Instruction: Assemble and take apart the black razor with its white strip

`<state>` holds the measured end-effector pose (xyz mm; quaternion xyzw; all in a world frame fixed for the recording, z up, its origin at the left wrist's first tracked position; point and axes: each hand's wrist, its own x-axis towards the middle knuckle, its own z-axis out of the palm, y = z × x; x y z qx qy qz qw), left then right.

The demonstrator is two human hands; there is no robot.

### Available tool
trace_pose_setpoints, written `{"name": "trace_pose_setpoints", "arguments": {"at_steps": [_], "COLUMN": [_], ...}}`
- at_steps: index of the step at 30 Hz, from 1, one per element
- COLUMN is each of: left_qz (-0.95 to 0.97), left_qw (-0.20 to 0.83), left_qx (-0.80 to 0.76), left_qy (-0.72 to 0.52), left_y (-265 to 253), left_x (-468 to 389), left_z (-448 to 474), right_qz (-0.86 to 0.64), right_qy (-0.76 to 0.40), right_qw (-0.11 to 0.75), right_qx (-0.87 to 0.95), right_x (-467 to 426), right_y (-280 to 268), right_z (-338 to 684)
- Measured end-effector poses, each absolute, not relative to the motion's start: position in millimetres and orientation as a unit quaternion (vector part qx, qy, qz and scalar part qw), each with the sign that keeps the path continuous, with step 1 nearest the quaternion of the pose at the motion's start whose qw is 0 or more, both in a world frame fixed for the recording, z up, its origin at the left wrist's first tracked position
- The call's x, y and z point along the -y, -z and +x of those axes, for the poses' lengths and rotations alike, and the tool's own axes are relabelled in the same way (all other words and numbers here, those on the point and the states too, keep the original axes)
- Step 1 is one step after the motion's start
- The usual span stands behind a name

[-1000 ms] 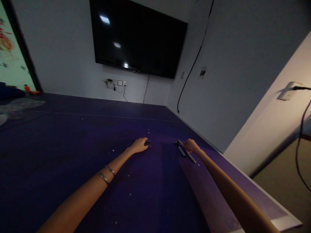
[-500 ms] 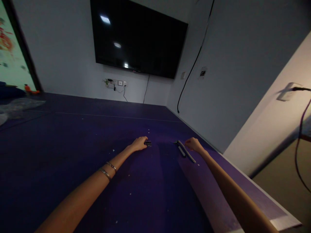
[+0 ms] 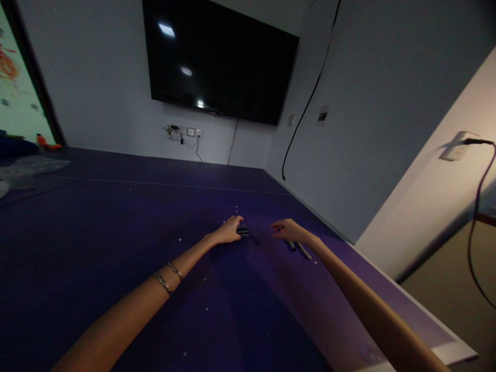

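Note:
My left hand [image 3: 228, 231] is closed on a small dark block-like piece [image 3: 243, 230] just above the purple surface; its exact kind is too small to make out. To the right, my right hand [image 3: 290, 231] reaches leftward toward it, with thumb and fingers apart and nothing clearly seen between them. Beneath and beside that hand lie a slim grey curved tool [image 3: 304, 251] and a short dark bar with a grey face [image 3: 291, 245]. My right hand hides the upper ends of both.
The purple tabletop [image 3: 186, 212] carries several small white specks. Crumpled clear plastic [image 3: 34, 168] lies at far left, near an orange object [image 3: 47, 143]. Beyond the table hang a wall television [image 3: 220, 62] and a loose black cable [image 3: 304, 113].
My right hand has moved left, from beside the grey tool to over its upper end. My left hand has shifted slightly right with the dark piece.

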<state>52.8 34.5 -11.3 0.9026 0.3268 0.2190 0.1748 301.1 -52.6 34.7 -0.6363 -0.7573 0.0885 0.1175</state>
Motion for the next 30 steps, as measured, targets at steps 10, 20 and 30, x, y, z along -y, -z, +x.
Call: {"name": "trace_pose_setpoints", "arguments": {"at_steps": [10, 20, 30], "left_qz": [0.932, 0.921, 0.904], "left_qw": [0.162, 0.136, 0.094], "left_qx": [-0.243, -0.23, -0.301], "left_qy": [-0.216, -0.283, -0.287], "left_y": [-18.3, -9.5, 9.1], "left_x": [11.3, 2.3, -24.9], "left_z": [64.6, 57.2, 15.9], "right_qz": [-0.56, -0.574, -0.723], "right_qy": [-0.089, -0.075, -0.237], "right_qw": [0.13, 0.122, 0.028], "right_qx": [0.814, 0.806, 0.648], "right_x": [63.7, 49.0, 48.1], "right_y": [-35.1, -43.6, -46.1], "right_z": [247.0, 285.9, 410.9]}}
